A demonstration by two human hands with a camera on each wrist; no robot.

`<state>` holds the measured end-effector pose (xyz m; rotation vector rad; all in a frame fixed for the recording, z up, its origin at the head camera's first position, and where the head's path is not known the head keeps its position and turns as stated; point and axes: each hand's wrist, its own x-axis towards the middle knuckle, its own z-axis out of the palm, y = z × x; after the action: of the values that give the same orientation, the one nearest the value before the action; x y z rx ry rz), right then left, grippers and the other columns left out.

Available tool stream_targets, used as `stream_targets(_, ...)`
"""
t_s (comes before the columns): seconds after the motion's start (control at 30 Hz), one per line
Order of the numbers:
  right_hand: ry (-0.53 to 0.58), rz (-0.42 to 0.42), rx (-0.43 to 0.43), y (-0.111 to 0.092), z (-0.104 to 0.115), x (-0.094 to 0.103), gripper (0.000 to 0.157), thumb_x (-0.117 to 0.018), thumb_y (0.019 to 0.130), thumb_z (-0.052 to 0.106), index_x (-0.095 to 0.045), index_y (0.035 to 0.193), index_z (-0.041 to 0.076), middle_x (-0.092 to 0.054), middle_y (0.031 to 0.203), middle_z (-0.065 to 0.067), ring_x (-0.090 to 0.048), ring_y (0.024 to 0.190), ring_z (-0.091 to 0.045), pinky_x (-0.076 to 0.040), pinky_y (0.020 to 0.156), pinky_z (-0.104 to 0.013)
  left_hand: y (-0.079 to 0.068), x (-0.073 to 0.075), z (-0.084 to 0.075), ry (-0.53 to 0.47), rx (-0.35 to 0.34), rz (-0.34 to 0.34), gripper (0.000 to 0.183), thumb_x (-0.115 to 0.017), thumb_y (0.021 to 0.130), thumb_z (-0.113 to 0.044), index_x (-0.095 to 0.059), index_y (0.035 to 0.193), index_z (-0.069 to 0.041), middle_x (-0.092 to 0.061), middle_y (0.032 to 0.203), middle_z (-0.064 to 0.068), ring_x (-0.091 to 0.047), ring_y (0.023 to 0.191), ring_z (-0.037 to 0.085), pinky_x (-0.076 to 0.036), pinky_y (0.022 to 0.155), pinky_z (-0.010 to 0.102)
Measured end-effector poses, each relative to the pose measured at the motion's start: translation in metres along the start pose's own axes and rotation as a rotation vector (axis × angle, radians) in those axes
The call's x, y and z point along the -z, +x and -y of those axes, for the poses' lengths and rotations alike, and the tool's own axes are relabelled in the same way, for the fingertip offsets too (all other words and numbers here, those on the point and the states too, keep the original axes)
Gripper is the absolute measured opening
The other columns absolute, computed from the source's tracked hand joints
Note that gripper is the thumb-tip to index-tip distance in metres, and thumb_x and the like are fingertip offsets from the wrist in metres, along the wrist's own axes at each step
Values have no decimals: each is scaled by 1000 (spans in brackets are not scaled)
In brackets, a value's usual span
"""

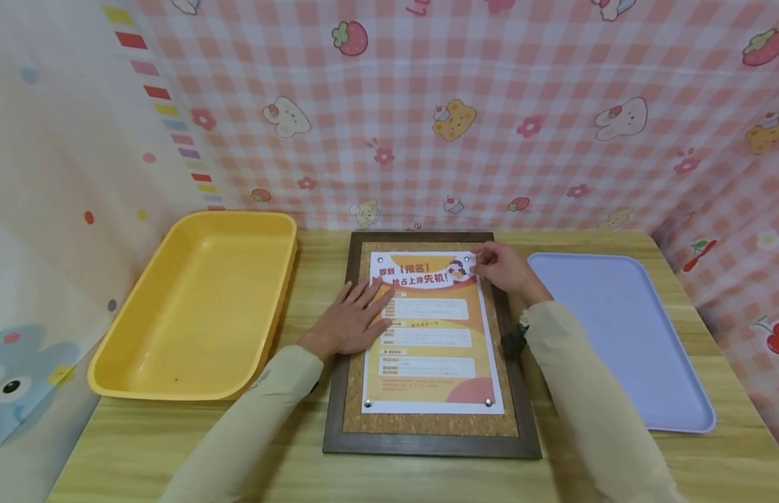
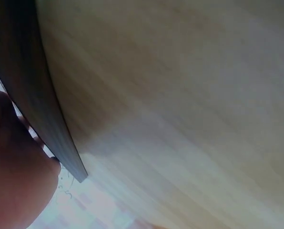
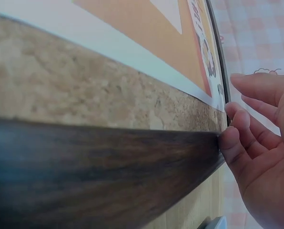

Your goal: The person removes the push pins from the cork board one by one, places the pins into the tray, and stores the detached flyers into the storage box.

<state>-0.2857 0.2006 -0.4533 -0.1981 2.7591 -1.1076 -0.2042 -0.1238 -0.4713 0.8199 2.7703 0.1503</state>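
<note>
A printed poster (image 1: 427, 392) lies on a cork board (image 1: 427, 424) with a dark wooden frame (image 1: 433, 446). Silver pushpins sit at its corners, among them a top-right pushpin (image 1: 467, 258) and a bottom-right pushpin (image 1: 488, 402). My left hand (image 1: 348, 323) rests flat across the left side of the frame and poster, fingers spread. Near the poster's top-right corner is my right hand (image 1: 504, 269), its fingers loosely bent. In the right wrist view, thumb and fingers of the right hand (image 3: 263, 138) stand apart with nothing visible between them, close to the frame's edge.
To the left stands a deep yellow tray (image 1: 207, 307). A flat lavender tray (image 1: 622, 335) lies at the right, close beside the right forearm. The wooden table (image 1: 420, 482) meets a pink checked cloth (image 1: 521, 161) at the back.
</note>
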Motion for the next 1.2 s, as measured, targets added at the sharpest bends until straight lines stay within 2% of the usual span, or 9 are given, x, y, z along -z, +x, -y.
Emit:
stream_targets(0.27,0,-14,-13,8,2,-1,36,-66,94,11,-62,129,3,-63,105,-15,-55,84,-26,-46,69,-31,2,0,3,21,1,12,64,-22,106,-52,-9,161,-22,-3,167,8,2,153,29,-1,122,51)
stream_targets(0.5,35,-41,33,11,-1,-10,34,-66,91,5,-64,124,-3,-61,96,-15,-53,79,-23,-44,64,-28,1,-2,2,18,4,17,64,-22,106,-52,-7,161,-22,-1,167,7,3,154,28,0,122,51)
stream_targets(0.7,3,-49,16,12,-7,-15,33,-65,92,7,-63,125,0,-58,94,-12,-52,77,-22,-43,63,-28,2,-5,2,22,10,16,64,-22,106,-53,-7,161,-23,-1,167,6,3,154,28,0,122,52)
stream_targets(0.9,23,-57,-24,15,-8,-14,29,-65,95,12,-65,123,4,-57,93,-10,-50,79,-23,-42,66,-30,3,-5,3,15,0,0,64,-22,106,-52,-8,161,-22,-2,167,7,2,154,29,0,122,52)
stream_targets(1.1,26,-67,-3,14,-7,-17,28,-65,94,12,-67,121,2,-59,94,-12,-51,82,-25,-41,69,-31,2,-6,3,9,-13,-9,64,-23,106,-51,-8,161,-22,-3,167,8,2,154,29,0,122,53)
stream_targets(1.2,20,-69,-20,15,-6,-18,29,-64,95,13,-66,121,3,-58,95,-12,-51,84,-25,-41,69,-31,3,-6,3,12,-17,-17,65,-24,106,-51,-8,161,-21,-3,167,8,2,154,29,1,122,53)
